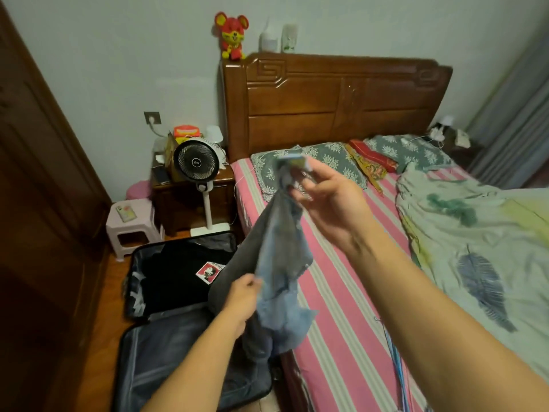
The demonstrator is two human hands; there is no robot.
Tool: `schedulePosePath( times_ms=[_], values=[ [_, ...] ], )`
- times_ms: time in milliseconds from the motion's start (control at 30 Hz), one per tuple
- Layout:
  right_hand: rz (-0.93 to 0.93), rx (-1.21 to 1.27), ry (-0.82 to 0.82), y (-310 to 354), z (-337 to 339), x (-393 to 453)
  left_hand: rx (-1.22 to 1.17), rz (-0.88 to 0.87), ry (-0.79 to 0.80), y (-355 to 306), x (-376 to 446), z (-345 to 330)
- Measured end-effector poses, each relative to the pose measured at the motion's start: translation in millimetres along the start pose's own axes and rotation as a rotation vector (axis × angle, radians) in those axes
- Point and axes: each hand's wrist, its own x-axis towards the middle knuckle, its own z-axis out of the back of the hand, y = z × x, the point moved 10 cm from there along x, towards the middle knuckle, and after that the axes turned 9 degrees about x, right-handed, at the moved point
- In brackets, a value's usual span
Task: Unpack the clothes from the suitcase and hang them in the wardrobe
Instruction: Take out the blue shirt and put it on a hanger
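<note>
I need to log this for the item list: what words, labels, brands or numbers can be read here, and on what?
"...rnings": partly legible white letters on the red patch of the black garment in the suitcase; the start is cut off.
Fan: a small white mark on the hub, too small to read.
Red and yellow box behind the fan: print too blurred to read.
Blue garment held by the left hand and right hand: no text visible.

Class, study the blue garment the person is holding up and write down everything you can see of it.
The blue garment looks like soft, faded denim-like cloth, light blue with a greyer side. It hangs crumpled and bunched in the air, above the bed's edge and the open suitcase. The right hand pinches its top end high up; the left hand grips a fold lower down. Its lower end dangles loose. Motion blur hides its exact type.
</note>
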Motion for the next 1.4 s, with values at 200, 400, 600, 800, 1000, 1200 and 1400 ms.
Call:
schedulePosePath(
  times_ms=[200, 400, 600, 800, 1000, 1200, 1400],
  values=[
    [-0.107, -0.147, -0.247, 41.7, 147.8, -22.2, -0.223, 0.107, -0.069, -43.3, -29.1, 50.1],
    [-0.247, -0.696, -0.165, -68.2, 185.6, -120.2, -0.330, 0.185, -0.057, -92.9, -55.4, 35.2],
    [-0.454, -0.498, -0.283, -182.9, 182.2, -190.5, -0.445, 0.149, 0.007, -151.6, -77.0, 10.6],
    [-0.326, -0.292, -0.395, -175.3, 187.0, -187.0, -0.625, 0.038, 0.089, -216.4, -108.6, -1.5],
    [-0.140, 0.020, -0.466, -119.6, 156.9, -180.8, -0.456, -0.305, 0.253, -255.8, -96.9, -4.6],
    [-0.164, 0.291, -0.397, -54.5, 110.0, -141.8, 0.162, -0.321, 0.302, -123.7, -100.0, -38.8],
    [-0.182, 0.314, -0.268, 1.6, 41.0, -106.0, 0.397, -0.196, 0.029, -45.7, -107.5, -88.3]
  ],
)
